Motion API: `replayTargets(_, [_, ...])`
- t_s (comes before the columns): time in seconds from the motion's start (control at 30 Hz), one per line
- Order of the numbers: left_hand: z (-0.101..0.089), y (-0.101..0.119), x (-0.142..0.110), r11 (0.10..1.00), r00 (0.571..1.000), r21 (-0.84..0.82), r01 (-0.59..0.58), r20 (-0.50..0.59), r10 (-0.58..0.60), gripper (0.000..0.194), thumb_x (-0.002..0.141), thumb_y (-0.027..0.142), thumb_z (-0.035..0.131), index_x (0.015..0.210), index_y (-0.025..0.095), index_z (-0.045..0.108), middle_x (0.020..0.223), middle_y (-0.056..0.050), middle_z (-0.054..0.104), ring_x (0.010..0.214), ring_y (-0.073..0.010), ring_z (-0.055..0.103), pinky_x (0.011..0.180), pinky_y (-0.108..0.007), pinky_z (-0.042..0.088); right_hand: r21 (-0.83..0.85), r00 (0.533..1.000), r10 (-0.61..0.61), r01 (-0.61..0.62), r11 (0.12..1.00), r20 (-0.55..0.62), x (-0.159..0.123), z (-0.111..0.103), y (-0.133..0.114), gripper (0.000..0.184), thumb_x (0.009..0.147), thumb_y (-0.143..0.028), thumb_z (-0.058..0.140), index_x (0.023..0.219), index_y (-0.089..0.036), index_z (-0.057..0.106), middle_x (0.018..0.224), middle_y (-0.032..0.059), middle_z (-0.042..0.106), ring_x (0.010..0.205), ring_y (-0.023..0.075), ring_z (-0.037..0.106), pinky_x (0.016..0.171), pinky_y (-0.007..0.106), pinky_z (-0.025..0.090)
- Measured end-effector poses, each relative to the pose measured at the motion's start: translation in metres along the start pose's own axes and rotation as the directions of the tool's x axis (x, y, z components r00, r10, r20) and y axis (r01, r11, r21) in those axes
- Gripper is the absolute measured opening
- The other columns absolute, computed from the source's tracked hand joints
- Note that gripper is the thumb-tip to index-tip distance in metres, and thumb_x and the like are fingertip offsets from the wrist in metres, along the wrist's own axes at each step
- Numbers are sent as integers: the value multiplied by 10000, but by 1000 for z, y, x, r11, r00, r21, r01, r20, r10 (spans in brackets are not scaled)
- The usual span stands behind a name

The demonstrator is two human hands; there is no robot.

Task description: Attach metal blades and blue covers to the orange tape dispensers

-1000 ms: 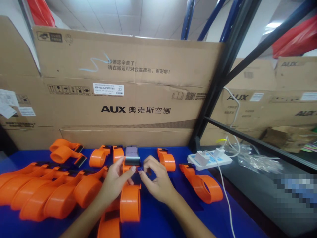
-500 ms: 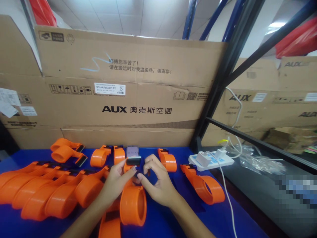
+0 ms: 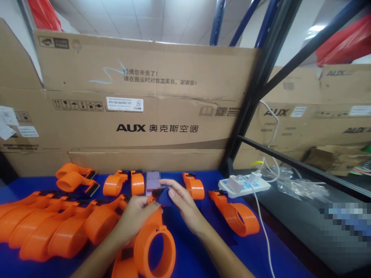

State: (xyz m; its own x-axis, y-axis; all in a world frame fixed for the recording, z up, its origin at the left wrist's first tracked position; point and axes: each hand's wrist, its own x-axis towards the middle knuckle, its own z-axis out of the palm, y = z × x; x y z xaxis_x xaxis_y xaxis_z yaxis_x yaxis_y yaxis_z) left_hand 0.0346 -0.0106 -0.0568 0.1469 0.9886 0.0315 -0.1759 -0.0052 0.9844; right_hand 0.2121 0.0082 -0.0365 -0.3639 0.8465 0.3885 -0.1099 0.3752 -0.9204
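Observation:
My left hand (image 3: pixel 135 216) is closed around the neck of an orange tape dispenser (image 3: pixel 139 247), whose open ring hangs toward me at the bottom centre. At its upper end is a dark blade head, partly covered by a small flat dark-blue piece (image 3: pixel 164 197). The fingers of my right hand (image 3: pixel 184 204) pinch this blue piece from the right. I cannot make out what it is made of. More orange tape dispensers (image 3: pixel 69 235) lie in an overlapping row to the left of my hands. Another dispenser lies partly hidden below the held one.
A phone (image 3: pixel 152 180) stands behind my hands, its screen lit. Further dispensers lie at the back and one (image 3: pixel 242 220) at right, on the blue table surface (image 3: pixel 203 251). A white power strip (image 3: pixel 245 184) with cables sits by the black rack post (image 3: pixel 232 162). Cardboard (image 3: pixel 156 146) walls the back.
The held dispenser has turned, so its ring faces me more and its blade head is lower. My right fingers have closed on the blue piece, which shows larger.

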Motion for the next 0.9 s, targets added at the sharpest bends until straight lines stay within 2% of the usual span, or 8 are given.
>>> replayTargets(0.1, [0,1,-1,1000,1000,8,4,30,-5,319,812,447,793,723,141,782,747,-68,757,648,-168,635,589,-243,486,61,1000,19,-20,998,10,0,1,-1,377,963,-558,583,1205,-270,616,1025,53,701,935,235,677,810,344,543])
replayTargets(0.23, [2,2,-4,990,992,-140,-1,126,19,367,799,407,820,1064,154,792,931,-112,786,781,-209,700,741,-301,555,89,993,4,7,996,-122,2,-1,5,324,951,-528,614,1129,-259,595,996,53,678,891,213,652,759,309,527])
replayTargets(0.33, [2,2,-7,987,998,-159,-3,55,11,469,776,377,853,1198,204,742,942,-76,781,791,-179,701,736,-262,555,1,983,-58,59,998,-176,2,-1,9,342,915,-517,665,1113,-255,570,995,54,637,919,220,624,810,330,518])
replayTargets(0.4, [2,1,-8,988,1000,-151,-14,22,18,454,784,370,850,1196,216,737,953,-62,780,850,-179,707,791,-258,557,-68,980,-104,94,993,-172,2,1,10,349,895,-482,699,1112,-252,553,978,46,606,894,212,598,807,330,508])
replayTargets(0.57, [4,1,-4,983,996,-180,-30,74,44,423,781,341,854,1171,218,745,1128,-91,776,1087,-242,698,963,-324,538,-182,964,-188,154,971,-187,0,7,10,297,883,-390,715,1063,-246,528,884,5,520,758,169,489,706,293,472])
replayTargets(0.67, [4,1,-2,985,997,-167,-37,61,48,424,793,344,842,1182,215,736,1141,-93,777,1065,-241,707,946,-331,546,-189,964,-188,152,970,-188,0,8,11,281,888,-374,708,1042,-248,509,866,-5,494,749,166,473,702,290,466])
replayTargets(0.77, [3,0,-1,990,997,-133,-44,57,52,407,812,351,825,1183,213,730,1115,-81,782,994,-216,716,919,-318,550,-187,975,-156,125,974,-160,1,8,13,287,915,-364,685,1113,-253,511,933,15,533,816,179,522,770,315,483])
replayTargets(0.9, [1,-3,2,990,994,-99,-100,23,103,367,816,303,823,1159,221,724,1111,-63,781,1006,-189,700,918,-277,535,-134,988,-125,112,985,-90,1,4,15,378,956,-358,629,1289,-268,476,1103,61,572,984,213,577,903,371,489])
